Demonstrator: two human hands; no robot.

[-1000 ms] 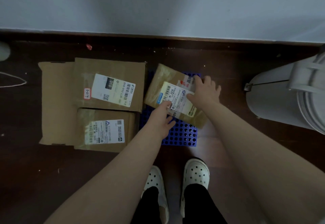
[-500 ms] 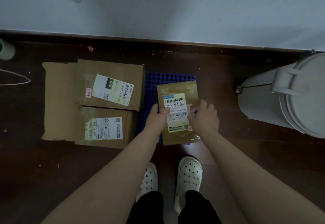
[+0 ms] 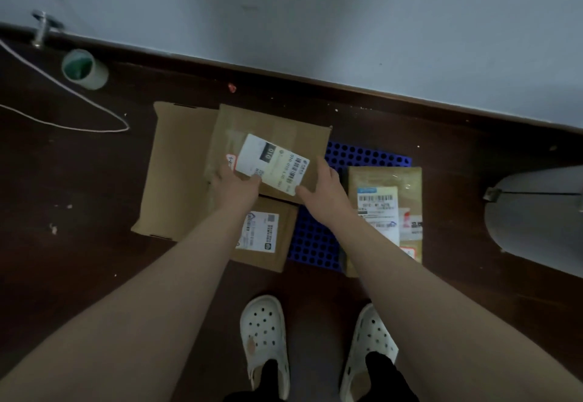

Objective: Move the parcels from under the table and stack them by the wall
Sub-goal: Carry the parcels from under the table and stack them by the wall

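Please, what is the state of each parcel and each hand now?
Labelled box, resting on flat box, both hands at its near edge.
Small box, flat, label up.
Flat box, on floor, lowest.
Parcel, flat on blue mat, untouched.
Left hand, touching labelled box, grip unclear.
Right hand, touching labelled box, grip unclear.

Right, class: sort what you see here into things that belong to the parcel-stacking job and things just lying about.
Job: box with the 010 label, left hand and right hand at its near corners; small box; large flat box; padded parcel.
Lying about: tape roll, white cord, white bin, red scrap.
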